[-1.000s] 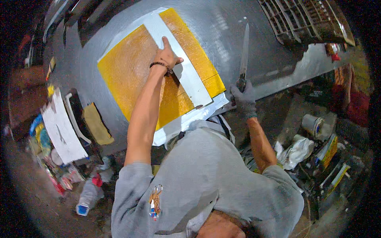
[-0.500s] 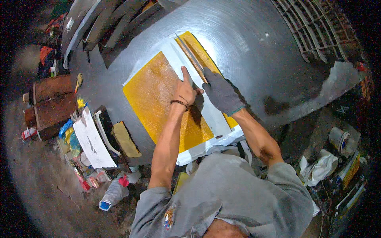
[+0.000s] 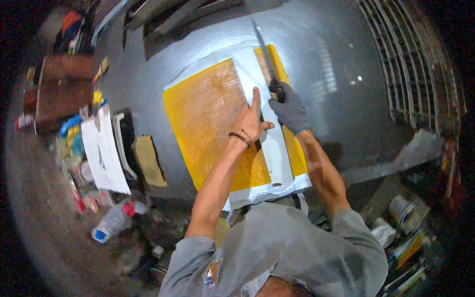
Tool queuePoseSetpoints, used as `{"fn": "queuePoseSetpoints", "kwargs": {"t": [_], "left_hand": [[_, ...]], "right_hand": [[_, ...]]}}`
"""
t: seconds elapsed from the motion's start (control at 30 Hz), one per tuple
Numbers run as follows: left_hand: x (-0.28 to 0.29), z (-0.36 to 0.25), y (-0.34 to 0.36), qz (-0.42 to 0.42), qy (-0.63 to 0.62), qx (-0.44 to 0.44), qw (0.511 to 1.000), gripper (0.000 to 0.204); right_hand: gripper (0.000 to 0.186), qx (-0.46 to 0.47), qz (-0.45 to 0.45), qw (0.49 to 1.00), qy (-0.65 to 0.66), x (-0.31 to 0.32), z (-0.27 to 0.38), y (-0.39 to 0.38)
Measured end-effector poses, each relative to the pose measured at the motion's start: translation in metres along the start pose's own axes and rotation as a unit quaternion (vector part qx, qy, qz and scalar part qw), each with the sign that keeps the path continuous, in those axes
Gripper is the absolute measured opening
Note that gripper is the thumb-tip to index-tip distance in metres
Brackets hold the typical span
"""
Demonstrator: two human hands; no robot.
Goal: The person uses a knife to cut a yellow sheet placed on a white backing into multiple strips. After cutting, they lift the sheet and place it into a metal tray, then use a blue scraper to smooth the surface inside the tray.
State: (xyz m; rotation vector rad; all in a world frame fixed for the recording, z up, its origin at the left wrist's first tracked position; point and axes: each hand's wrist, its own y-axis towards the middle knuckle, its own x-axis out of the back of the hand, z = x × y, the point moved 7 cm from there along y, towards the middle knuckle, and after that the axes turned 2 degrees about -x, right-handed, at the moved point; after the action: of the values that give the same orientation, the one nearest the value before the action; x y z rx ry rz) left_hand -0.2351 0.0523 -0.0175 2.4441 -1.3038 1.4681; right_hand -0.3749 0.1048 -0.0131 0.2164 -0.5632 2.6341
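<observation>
A textured yellow sheet [image 3: 203, 123] rests on white backing [image 3: 242, 197] atop the grey metal surface, with a long white strip [image 3: 278, 158] lying across its right portion. My bare left hand [image 3: 250, 121] presses on that strip, index finger stretched along it and thumb apart. On the strip's right side, my right hand [image 3: 289, 106], in a grey glove, grips a long knife [image 3: 264, 49] by its dark handle. The blade points away from me over the narrow yellow band, its tip reaching past the far edge of the sheet.
A slatted metal grille [image 3: 405, 64] curves along the right, with dark metal parts along the back. At left lie a white torn board [image 3: 104, 153], a tan piece [image 3: 151, 161], a brown box [image 3: 64, 84] and clutter. A bucket [image 3: 403, 213] stands at lower right.
My right hand has brought the knife leftward from beside the sheet to along the strip's right edge. The whole view has shifted too; my left hand stays on the strip.
</observation>
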Motion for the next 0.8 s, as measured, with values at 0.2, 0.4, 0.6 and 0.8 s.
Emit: {"fn": "queuePoseSetpoints", "kwargs": {"t": [0.2,0.4,0.6,0.8], "left_hand": [[0.009,-0.001,-0.008,-0.009,-0.061,-0.012,0.998,0.121],[0.008,0.004,-0.013,-0.038,-0.065,-0.025,0.997,0.119],[0.004,0.007,-0.012,-0.033,-0.109,-0.023,0.993,0.115],[0.005,0.007,-0.012,-0.028,-0.116,-0.022,0.993,0.116]], "right_hand": [[0.055,0.055,0.0,0.994,0.09,-0.006,-0.021,0.013],[0.059,-0.02,0.014,0.996,0.089,-0.008,-0.012,0.006],[0.062,0.01,0.013,0.994,0.106,-0.011,-0.004,0.005],[0.061,0.026,0.01,0.992,0.12,-0.011,-0.012,0.008]]}}
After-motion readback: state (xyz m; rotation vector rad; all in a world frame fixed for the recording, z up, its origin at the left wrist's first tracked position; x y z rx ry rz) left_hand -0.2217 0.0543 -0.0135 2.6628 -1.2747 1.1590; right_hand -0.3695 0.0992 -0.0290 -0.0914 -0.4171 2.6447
